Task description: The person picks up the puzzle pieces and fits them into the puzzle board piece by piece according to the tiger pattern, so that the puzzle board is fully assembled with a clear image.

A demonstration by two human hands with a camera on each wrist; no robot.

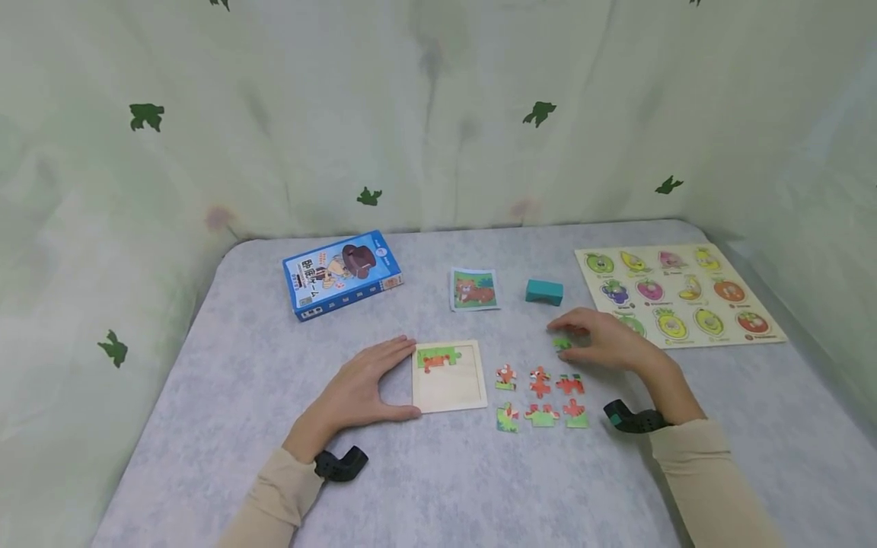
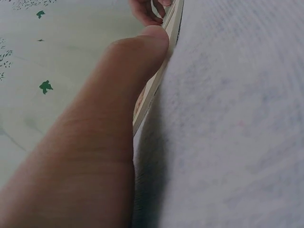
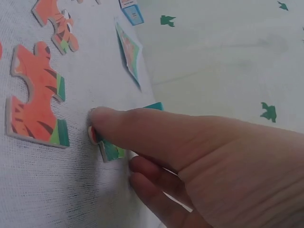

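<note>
My left hand (image 1: pixel 363 387) grips the left side of a square wooden puzzle tray (image 1: pixel 448 392), thumb at its near corner and fingers at its far corner. Joined green and orange pieces (image 1: pixel 438 356) lie along the tray's far left inside. To the right, my right hand (image 1: pixel 610 341) has thumb and fingers about a green puzzle piece (image 1: pixel 562 344), partly covered by the thumb in the right wrist view. Several loose orange and green puzzle pieces (image 1: pixel 540 382) lie in two rows between tray and right hand. The left wrist view shows the left thumb (image 2: pixel 154 40) against the tray's edge.
Behind the tray lies a picture card (image 1: pixel 474 291) of an orange animal, with a teal block (image 1: pixel 544 291) to its right. A blue game box (image 1: pixel 342 274) sits at the back left. At the right is a fruit puzzle board (image 1: pixel 674 293), close behind the right hand.
</note>
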